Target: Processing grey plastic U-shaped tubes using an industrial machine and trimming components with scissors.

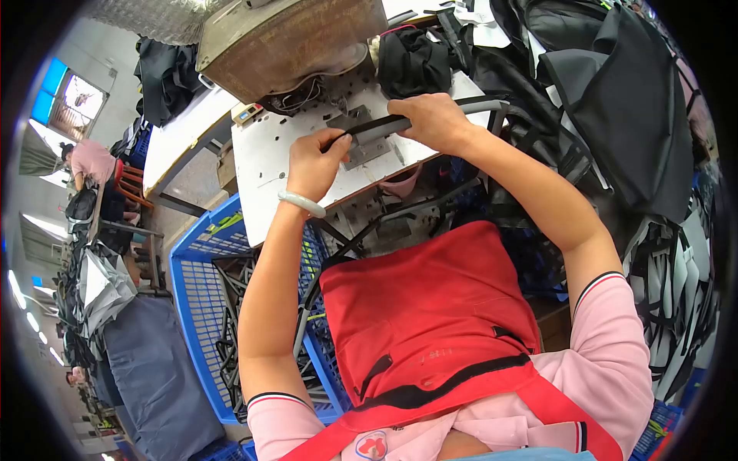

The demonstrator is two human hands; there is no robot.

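Note:
A long, narrow black-and-grey fabric strip (pixel 374 129) stretches between my two hands, over the metal plate (pixel 369 152) of a sewing machine (pixel 296 42). My left hand (pixel 317 160), with a pale bangle at its wrist, pinches the strip's left part between thumb and fingers. Farther right, my right hand (pixel 432 121) is closed on the same strip, thumb toward the left. Beyond it the strip runs on to the right and bends down off the table's edge. The machine's head hides its needle area from view.
The white sewing table (pixel 257 154) carries dark scraps. Black fabric (pixel 415 65) lies beside the machine, and large black pieces (pixel 623 115) pile up at right. At left a blue plastic basket (pixel 196 307) holds many dark strips. A red apron (pixel 430 307) covers my lap. Another person (pixel 92 160) sits far left.

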